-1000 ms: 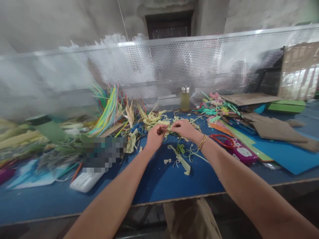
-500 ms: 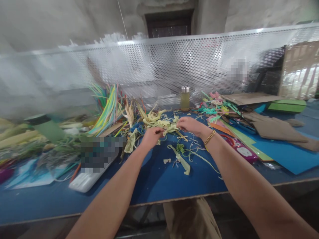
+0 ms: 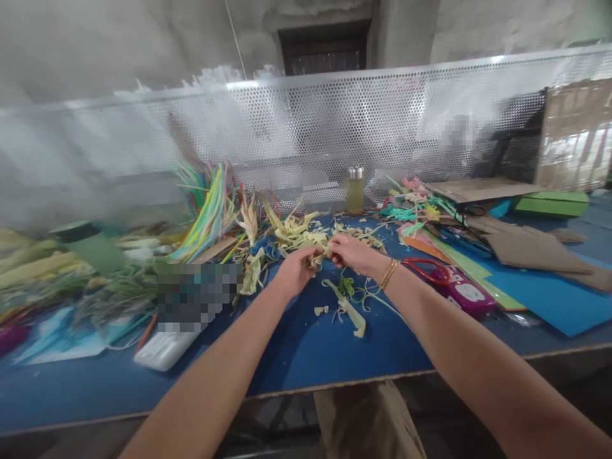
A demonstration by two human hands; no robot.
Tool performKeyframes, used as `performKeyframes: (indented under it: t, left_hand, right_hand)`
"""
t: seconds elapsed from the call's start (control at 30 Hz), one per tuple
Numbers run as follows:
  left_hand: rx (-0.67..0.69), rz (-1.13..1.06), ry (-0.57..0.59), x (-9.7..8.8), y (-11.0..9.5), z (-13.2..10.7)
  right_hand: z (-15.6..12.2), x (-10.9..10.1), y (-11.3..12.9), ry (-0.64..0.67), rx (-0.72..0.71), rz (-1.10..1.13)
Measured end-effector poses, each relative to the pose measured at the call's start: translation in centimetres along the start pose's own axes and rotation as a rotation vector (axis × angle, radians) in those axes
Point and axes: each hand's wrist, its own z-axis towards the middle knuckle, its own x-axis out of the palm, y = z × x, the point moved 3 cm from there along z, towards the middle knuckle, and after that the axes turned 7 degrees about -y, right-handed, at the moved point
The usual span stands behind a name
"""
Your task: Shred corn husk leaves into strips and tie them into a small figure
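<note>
In the head view my left hand (image 3: 299, 269) is closed in a pinch on a pale yellow-green husk strip (image 3: 316, 257), partly hidden by the fingers. Almost touching it from the right, my right hand (image 3: 352, 254) has its fingers curled together at the strip's other end; what exactly lies between them is too small to make out. Just behind both hands spreads a heap of pale husk pieces (image 3: 299, 228). A loose husk strip (image 3: 352, 317) and a small tangle of green string (image 3: 351, 290) lie on the blue tabletop (image 3: 306, 350) in front.
Left stand a bundle of coloured stems (image 3: 208, 213), a green cup (image 3: 90, 245) and a white-edged device (image 3: 167, 347). Right are red-handled scissors (image 3: 433, 271), a purple box (image 3: 466, 292), blue sheets (image 3: 549, 293) and cardboard (image 3: 535, 248). A jar (image 3: 355, 191) stands before the perforated metal panel (image 3: 325, 121).
My right hand has moved left and slightly nearer, up to my left hand. My left hand has turned and come a little closer to me. The red scissors handles now show more fully.
</note>
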Motion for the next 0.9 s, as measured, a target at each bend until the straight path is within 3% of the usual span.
performKeyframes:
  t: [0.1, 0.3, 0.63, 0.9]
  left_hand:
    - [-0.036, -0.126, 0.055, 0.2, -0.3, -0.2]
    - [-0.001, -0.027, 0.122, 0.3, -0.8, -0.5]
    - [-0.018, -0.031, 0.032, 0.3, -0.7, 0.0]
    - [-0.028, -0.077, 0.096, 0.0, -1.4, -0.9]
  right_hand:
    - [-0.2, 0.2, 0.1, 0.018, 0.001, 0.023]
    - [-0.2, 0.3, 0.4, -0.005, -0.02, -0.006]
    - [-0.4, 0.0, 0.6, 0.031, -0.027, -0.021]
    - [-0.3, 0.0, 0.9, 0.045, -0.051, 0.048]
